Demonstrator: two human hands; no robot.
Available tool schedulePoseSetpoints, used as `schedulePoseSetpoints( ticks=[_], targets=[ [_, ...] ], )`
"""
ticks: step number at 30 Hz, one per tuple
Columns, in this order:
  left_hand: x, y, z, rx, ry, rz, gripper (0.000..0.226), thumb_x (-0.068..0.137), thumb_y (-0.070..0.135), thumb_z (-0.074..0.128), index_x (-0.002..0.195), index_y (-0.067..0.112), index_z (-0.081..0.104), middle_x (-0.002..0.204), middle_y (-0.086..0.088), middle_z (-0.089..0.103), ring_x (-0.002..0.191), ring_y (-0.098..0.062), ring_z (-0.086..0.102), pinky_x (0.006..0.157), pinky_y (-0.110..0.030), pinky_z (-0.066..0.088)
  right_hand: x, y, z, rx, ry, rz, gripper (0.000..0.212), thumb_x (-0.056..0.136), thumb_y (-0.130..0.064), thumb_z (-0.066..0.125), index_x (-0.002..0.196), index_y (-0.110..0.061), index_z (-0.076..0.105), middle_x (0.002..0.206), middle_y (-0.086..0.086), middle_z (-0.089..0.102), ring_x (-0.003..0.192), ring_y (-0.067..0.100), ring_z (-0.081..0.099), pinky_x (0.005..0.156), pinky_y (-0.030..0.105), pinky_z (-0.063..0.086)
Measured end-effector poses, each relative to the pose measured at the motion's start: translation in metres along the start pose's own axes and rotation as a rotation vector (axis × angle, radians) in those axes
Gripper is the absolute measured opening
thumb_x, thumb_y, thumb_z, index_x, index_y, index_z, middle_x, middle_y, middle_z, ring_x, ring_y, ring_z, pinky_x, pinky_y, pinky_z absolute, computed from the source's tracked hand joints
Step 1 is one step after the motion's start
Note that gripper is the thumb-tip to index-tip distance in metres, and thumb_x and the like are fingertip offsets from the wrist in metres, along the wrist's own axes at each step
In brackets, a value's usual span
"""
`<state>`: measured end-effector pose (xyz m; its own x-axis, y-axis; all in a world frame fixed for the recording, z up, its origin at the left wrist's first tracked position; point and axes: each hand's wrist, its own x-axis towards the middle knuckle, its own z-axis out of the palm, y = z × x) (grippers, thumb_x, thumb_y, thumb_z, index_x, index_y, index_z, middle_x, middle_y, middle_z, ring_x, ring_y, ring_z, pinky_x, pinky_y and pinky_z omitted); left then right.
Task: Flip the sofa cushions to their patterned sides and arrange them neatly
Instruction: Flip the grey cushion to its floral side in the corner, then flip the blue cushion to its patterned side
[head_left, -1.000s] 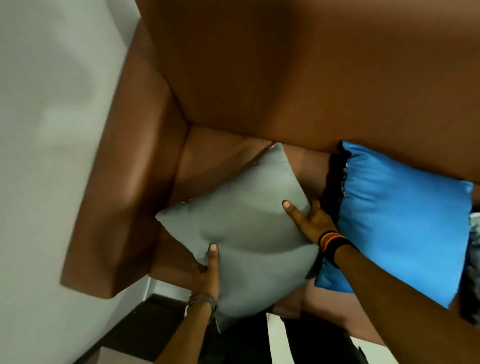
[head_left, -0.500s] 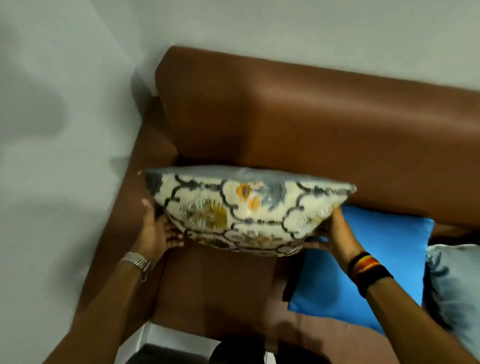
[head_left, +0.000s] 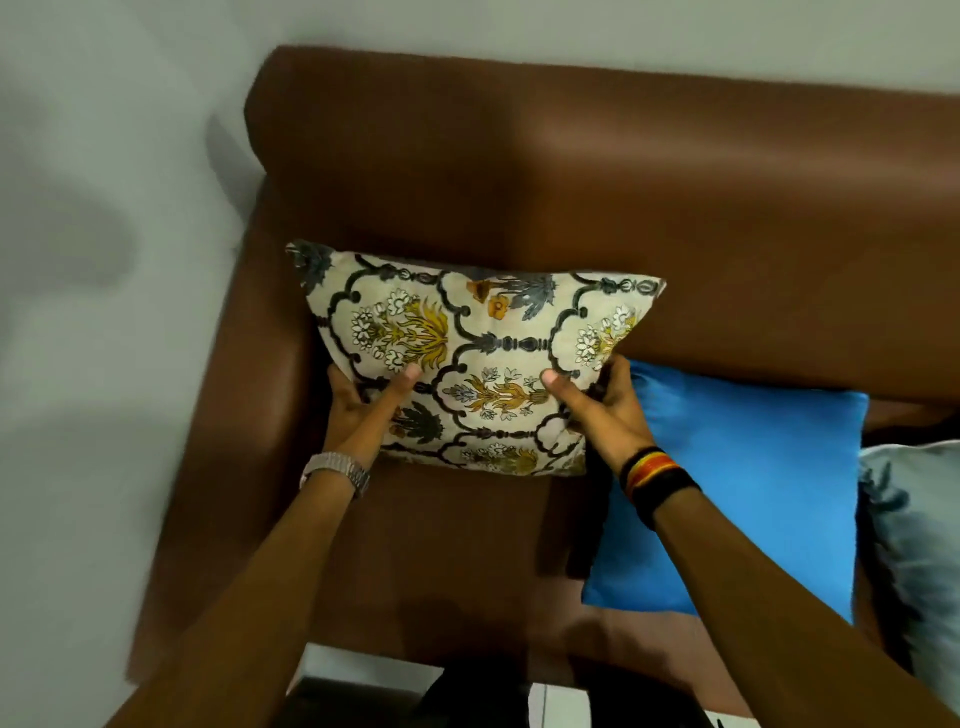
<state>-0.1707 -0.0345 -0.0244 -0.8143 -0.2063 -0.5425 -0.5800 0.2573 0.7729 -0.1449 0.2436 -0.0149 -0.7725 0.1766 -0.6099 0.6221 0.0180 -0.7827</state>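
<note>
A patterned cushion (head_left: 483, 332), cream with dark scrollwork and yellow flowers, leans against the backrest in the left corner of the brown sofa (head_left: 675, 197), patterned side facing me. My left hand (head_left: 363, 405) grips its lower left edge, thumb on the front. Its lower right edge is held by my right hand (head_left: 597, 410) in the same way. A plain blue cushion (head_left: 753, 493) lies on the seat just to the right, touching my right hand. A pale grey-blue cushion (head_left: 919, 545) shows at the right edge, partly cut off.
The sofa's left armrest (head_left: 244, 415) stands against a pale wall (head_left: 104, 260). Bare seat (head_left: 457, 561) lies in front of the patterned cushion. Light floor (head_left: 358, 667) and my dark legs show below the seat's front edge.
The cushion, grey side up on the seat a second ago, was lifted, turned over, and now rests upright against the backrest with the pattern facing out. Both hands shifted to its lower edges.
</note>
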Motion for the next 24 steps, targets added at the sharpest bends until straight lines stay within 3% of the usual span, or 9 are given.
schedulePoseSetpoints(
  ticks=[3,5,7,10,13,15,18,22,24],
  targets=[
    [-0.008,-0.005,0.012,0.009,0.044,-0.017,0.117,0.081,0.068,0.072,0.165,0.04,-0.005,0.169,0.005,0.032,0.145,-0.016,0.037,0.107,-0.033,0.034,0.001,0.005,-0.012,-0.062,-0.08,-0.025,0.071,0.094,-0.033,0.082,0.151,-0.028,0.038,0.152,0.002,0.057,0.125,0.021,0.063,0.1,0.032,0.057],
    [-0.022,-0.01,0.035,0.002,0.105,-0.104,0.113,0.085,0.072,0.062,0.165,0.039,-0.01,0.172,-0.002,0.027,0.151,-0.023,0.035,0.115,-0.042,0.033,-0.003,0.014,-0.034,-0.149,-0.112,-0.042,0.077,0.094,-0.031,0.081,0.158,-0.028,0.039,0.156,-0.001,0.053,0.131,0.013,0.055,0.112,0.032,0.049],
    [-0.049,-0.026,0.074,0.054,0.141,-0.241,0.106,0.09,0.074,0.051,0.166,0.035,-0.01,0.173,-0.009,0.024,0.154,-0.035,0.034,0.119,-0.051,0.03,-0.015,0.036,-0.074,-0.264,-0.013,-0.066,0.075,0.095,-0.027,0.081,0.16,-0.019,0.044,0.162,0.004,0.048,0.145,0.014,0.046,0.126,0.038,0.037],
    [-0.102,-0.054,0.147,0.143,-0.023,-0.416,0.096,0.089,0.078,0.048,0.167,0.032,0.016,0.168,-0.009,0.037,0.149,-0.036,0.041,0.114,-0.047,0.034,-0.039,0.086,-0.153,-0.393,0.31,-0.062,0.062,0.093,-0.019,0.081,0.149,-0.005,0.058,0.161,0.024,0.048,0.153,0.04,0.043,0.128,0.052,0.034],
    [-0.148,-0.068,0.233,0.148,-0.247,-0.347,0.081,0.088,0.075,0.055,0.158,0.038,0.038,0.162,0.002,0.046,0.145,-0.027,0.047,0.105,-0.033,0.039,-0.056,0.151,-0.251,-0.414,0.45,0.141,0.066,0.09,-0.015,0.084,0.149,-0.003,0.058,0.153,0.033,0.051,0.142,0.053,0.051,0.12,0.058,0.041],
    [-0.161,-0.067,0.278,0.154,-0.279,-0.273,0.073,0.088,0.069,0.062,0.153,0.043,0.04,0.156,0.003,0.055,0.137,-0.025,0.056,0.102,-0.032,0.046,-0.061,0.185,-0.3,-0.313,0.373,0.282,0.078,0.09,-0.02,0.085,0.158,-0.009,0.048,0.157,0.028,0.051,0.143,0.047,0.054,0.119,0.058,0.044],
    [-0.158,-0.07,0.324,0.195,-0.211,-0.253,0.082,0.087,0.071,0.061,0.157,0.038,0.036,0.154,-0.003,0.057,0.134,-0.033,0.059,0.109,-0.047,0.049,-0.057,0.219,-0.337,-0.069,0.198,0.274,0.083,0.095,-0.017,0.08,0.165,-0.013,0.036,0.165,0.014,0.051,0.149,0.032,0.053,0.124,0.052,0.044],
    [-0.163,-0.064,0.321,0.348,-0.153,-0.16,0.076,0.089,0.074,0.053,0.157,0.041,0.04,0.148,0.001,0.062,0.132,-0.031,0.06,0.106,-0.036,0.047,-0.051,0.218,-0.34,-0.058,0.091,0.206,0.077,0.099,-0.024,0.076,0.166,-0.023,0.038,0.165,0.003,0.053,0.15,0.022,0.052,0.127,0.047,0.041],
    [-0.172,-0.051,0.3,0.322,-0.184,-0.162,0.078,0.083,0.078,0.055,0.152,0.042,0.049,0.148,0.004,0.063,0.134,-0.026,0.06,0.113,-0.044,0.046,-0.058,0.2,-0.348,-0.01,0.1,0.209,0.065,0.097,-0.032,0.077,0.157,-0.03,0.052,0.157,-0.002,0.061,0.142,0.015,0.061,0.123,0.04,0.047]
  ],
)
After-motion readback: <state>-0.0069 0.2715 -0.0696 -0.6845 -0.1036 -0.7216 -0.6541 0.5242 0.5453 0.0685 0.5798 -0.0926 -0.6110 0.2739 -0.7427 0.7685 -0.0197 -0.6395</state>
